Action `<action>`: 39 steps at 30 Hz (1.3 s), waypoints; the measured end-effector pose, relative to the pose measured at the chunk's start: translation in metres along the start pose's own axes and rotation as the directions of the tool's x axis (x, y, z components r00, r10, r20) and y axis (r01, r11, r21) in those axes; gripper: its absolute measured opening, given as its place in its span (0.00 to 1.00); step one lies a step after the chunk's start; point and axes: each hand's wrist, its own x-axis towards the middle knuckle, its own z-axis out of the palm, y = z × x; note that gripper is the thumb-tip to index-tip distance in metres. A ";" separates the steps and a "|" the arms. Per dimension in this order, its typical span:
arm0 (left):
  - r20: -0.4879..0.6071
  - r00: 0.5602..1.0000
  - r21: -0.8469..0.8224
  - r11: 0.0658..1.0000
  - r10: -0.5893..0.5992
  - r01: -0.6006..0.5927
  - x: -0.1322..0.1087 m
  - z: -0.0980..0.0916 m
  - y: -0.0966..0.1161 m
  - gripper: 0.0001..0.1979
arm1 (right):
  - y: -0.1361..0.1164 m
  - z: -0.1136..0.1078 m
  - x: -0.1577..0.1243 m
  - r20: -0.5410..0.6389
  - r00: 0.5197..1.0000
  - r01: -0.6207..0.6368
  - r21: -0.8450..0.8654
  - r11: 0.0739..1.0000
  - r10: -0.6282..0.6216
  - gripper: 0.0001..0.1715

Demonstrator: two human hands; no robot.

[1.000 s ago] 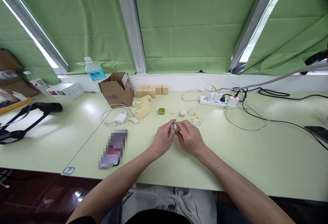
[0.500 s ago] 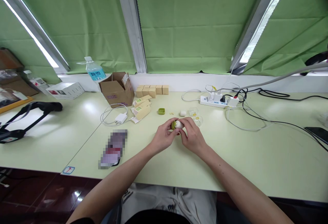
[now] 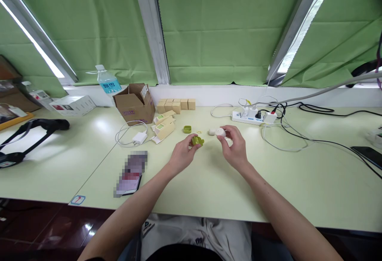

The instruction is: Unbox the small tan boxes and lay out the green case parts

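Note:
My left hand [image 3: 182,152] is closed on a small olive-green cover [image 3: 197,141] with a wavy edge, held just above the table. To its right, my right hand [image 3: 235,149] pinches a smooth, rounded white piece [image 3: 220,132], which looks like a small case. Right beside that piece is a second small white piece [image 3: 211,132]; I cannot tell whether they touch. Behind my left hand lie a square green cup-like part [image 3: 187,129] and a thin yellow ring [image 3: 199,131]. My right hand mostly hides the clear plastic parts behind it.
Opened cream boxes [image 3: 165,129], a row of small tan boxes [image 3: 176,105] and a cardboard carton [image 3: 134,104] stand at the back left. A phone [image 3: 131,173] and a white charger [image 3: 139,137] lie left. Back right are a power strip [image 3: 249,117] and loose cables.
My hands have moved apart. The white piece has come away from the green cover and moved right in my right hand, while the cover stays in my left hand.

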 end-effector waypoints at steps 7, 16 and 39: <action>-0.048 0.997 -0.092 0.994 -0.056 0.051 0.005 -0.002 -0.004 0.20 | 0.029 -0.004 0.013 0.380 0.923 0.142 -0.490 0.860 0.064 0.13; -0.055 0.997 -0.166 0.985 -0.063 0.053 0.003 0.000 -0.002 0.20 | 0.033 0.013 0.013 0.495 0.867 0.281 -0.578 0.766 0.055 0.13; -0.042 0.999 -0.217 0.976 -0.034 0.024 0.001 0.003 0.002 0.20 | 0.031 0.007 0.005 0.444 0.894 0.235 -0.582 0.779 0.062 0.22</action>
